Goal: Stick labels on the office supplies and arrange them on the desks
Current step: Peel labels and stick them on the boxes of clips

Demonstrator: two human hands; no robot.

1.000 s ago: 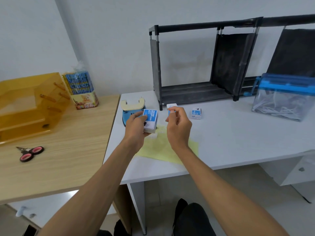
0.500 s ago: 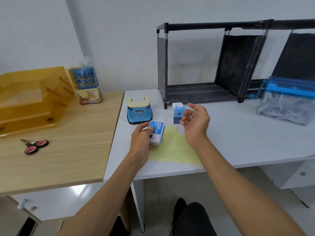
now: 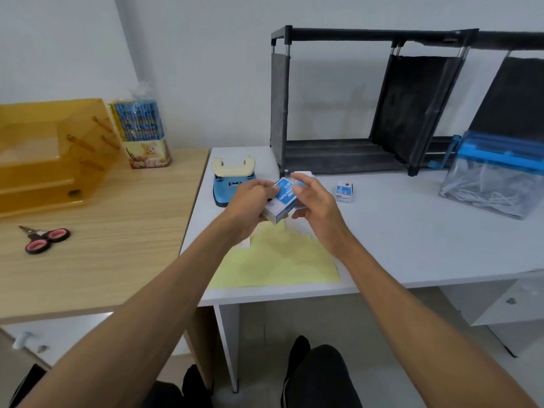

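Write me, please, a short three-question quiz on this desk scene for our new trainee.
1. True or false: the scissors lie on the wooden desk.
2. Multiple choice: the small box to the right of the hands stands
A. on the white desk
B. inside the black shelf
C. on the wooden desk
3. Fill in: the left hand grips a blue and white ____ above the yellow sheet.

Key
1. True.
2. A.
3. box.
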